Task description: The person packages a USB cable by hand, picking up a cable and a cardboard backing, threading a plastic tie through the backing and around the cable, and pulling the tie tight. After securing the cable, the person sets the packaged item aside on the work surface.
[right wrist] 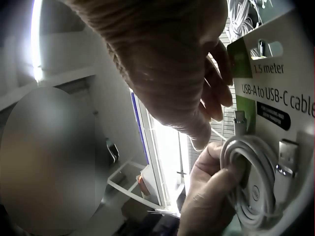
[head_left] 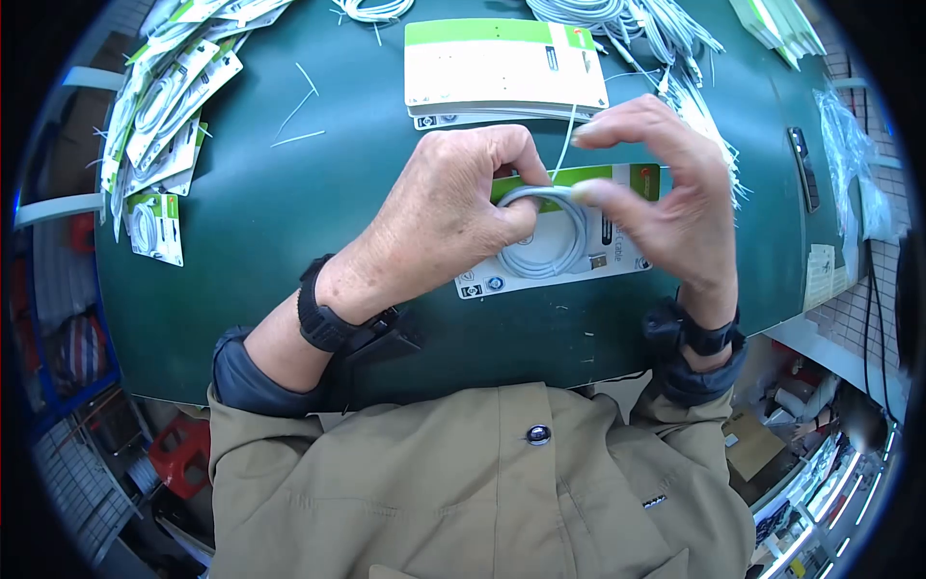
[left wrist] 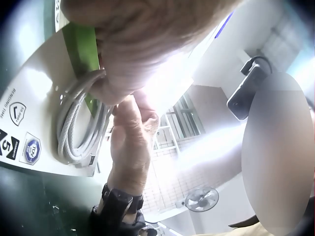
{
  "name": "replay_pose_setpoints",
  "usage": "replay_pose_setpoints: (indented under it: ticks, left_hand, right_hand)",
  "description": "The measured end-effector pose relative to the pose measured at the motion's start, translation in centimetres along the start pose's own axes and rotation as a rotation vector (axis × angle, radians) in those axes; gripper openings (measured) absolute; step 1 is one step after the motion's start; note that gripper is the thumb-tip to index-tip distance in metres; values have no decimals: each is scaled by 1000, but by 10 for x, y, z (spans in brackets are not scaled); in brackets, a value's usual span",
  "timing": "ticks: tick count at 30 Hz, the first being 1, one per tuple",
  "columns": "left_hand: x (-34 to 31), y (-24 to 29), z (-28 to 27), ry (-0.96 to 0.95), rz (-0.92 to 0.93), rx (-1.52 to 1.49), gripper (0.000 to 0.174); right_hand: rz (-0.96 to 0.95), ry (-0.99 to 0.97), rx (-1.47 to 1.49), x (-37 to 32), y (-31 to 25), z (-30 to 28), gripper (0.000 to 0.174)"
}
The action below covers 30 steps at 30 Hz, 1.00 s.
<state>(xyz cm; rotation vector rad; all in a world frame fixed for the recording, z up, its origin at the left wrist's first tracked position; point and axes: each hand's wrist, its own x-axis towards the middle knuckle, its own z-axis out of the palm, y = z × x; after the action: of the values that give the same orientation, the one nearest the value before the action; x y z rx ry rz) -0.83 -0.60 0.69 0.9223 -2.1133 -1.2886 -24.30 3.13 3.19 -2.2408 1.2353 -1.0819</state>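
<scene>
A coiled white USB cable (head_left: 583, 236) lies against a green-and-white packaging card (head_left: 632, 220) at the table's front. My left hand (head_left: 434, 198) pinches the coil near its top, thumb inside the loop, as the right wrist view also shows at the coil (right wrist: 269, 196). From the pinched spot a thin white tie (head_left: 565, 145) sticks up. Just right of it, my right hand (head_left: 683, 188) hovers over the card with thumb and forefinger spread apart, nothing between them. The card's print reads USB-A to USB-C cable, and the USB-A plug (right wrist: 286, 160) shows beside the coil.
A stack of cards (head_left: 492, 72) stands behind the hands. Bundled cables (head_left: 617, 24) and loose ties (head_left: 704, 121) lie at the back right. Carded cables (head_left: 159, 106) pile up on the left edge. Cut ties (head_left: 299, 138) lie on the green table (head_left: 318, 207). A dark tool (head_left: 803, 169) is at right.
</scene>
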Motion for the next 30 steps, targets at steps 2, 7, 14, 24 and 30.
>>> replay_pose_setpoints:
  ticks: [2, 7, 14, 24, 30]
  left_hand:
    - [1, -2, 0, 13, -14, -31, 13]
    - [0, -2, 1, 48, 12, -29, 11]
    - [0, -3, 4, 38, 16, -9, 12]
    - [0, -3, 2, 22, -2, 0, 11]
    - [1, -3, -1, 26, -15, -3, 9]
  right_hand:
    - [-23, -18, -165, 1, -7, 12, 30]
    - [98, -54, -30, -1, -3, 22, 21]
    - [299, -26, 120, -2, -10, 28, 17]
    - [310, 1, 159, -1, -12, 26, 12]
    - [164, 97, 45, 3, -9, 33, 13]
